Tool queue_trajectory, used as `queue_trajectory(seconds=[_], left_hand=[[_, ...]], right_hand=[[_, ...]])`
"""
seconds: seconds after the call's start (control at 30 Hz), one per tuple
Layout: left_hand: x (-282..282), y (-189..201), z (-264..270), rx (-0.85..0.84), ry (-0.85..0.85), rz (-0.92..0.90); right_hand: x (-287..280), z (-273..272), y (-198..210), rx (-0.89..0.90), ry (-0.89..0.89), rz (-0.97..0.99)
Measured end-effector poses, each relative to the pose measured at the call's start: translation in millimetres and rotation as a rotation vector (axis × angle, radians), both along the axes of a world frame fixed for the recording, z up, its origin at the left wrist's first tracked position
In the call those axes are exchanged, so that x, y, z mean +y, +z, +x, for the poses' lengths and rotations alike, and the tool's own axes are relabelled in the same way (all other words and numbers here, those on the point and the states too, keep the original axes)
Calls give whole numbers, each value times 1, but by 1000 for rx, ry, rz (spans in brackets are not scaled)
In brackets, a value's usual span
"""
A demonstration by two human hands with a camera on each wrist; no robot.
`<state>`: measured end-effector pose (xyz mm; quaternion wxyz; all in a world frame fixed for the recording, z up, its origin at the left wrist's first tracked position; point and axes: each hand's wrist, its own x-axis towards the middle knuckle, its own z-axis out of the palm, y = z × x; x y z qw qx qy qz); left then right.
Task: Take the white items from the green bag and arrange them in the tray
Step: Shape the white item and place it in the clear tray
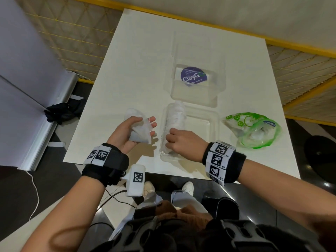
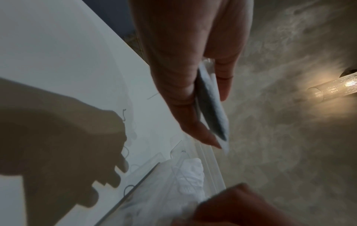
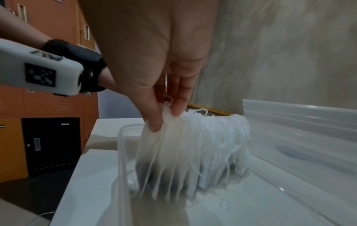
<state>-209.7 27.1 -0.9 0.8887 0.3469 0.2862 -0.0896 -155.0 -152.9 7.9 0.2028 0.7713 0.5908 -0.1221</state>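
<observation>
- Right hand (image 1: 179, 140) pinches the near end of a row of white sachets (image 3: 193, 145) standing on edge in the tray (image 1: 209, 122).
- Left hand (image 1: 127, 133) clasps a few spare sachets (image 1: 140, 131) beside it.
- Thin, limp, stringed: likely light; take by top edges.
- Green bag (image 1: 254, 130) lies right, some inside.

At frame right, the bag (image 1: 251, 130) is clear with green print and a blue patch. The tray (image 1: 209, 122) is colourless; its row of items (image 1: 176, 117) white. A purple round sticker (image 1: 194, 76) carries white lettering on the lid (image 1: 198, 51).
</observation>
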Motion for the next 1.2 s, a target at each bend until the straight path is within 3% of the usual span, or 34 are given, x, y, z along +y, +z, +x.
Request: queue_trajectory(seconds=[0.2,0.37,0.53,0.7,0.9,1.0,1.2], left_hand=[[-3,2,2,26,-34,6],[-6,1,3,-2,-165,173],[-10,2,8,10,-162,257],[-14,9,12,-39,-119,286],[-29,31,17,-167,-180,206],[-26,37,16,-221,-231,236],[-27,40,17,-271,-334,284]], right_hand=[[-2,7,-16,9,-61,186],[-5,6,-17,144,-132,373],[-18,19,-8,216,-166,444],[-18,23,34,439,-513,784],[10,18,46,634,-826,937],[8,27,50,851,-1042,1065],[5,29,56,998,-1057,1058]])
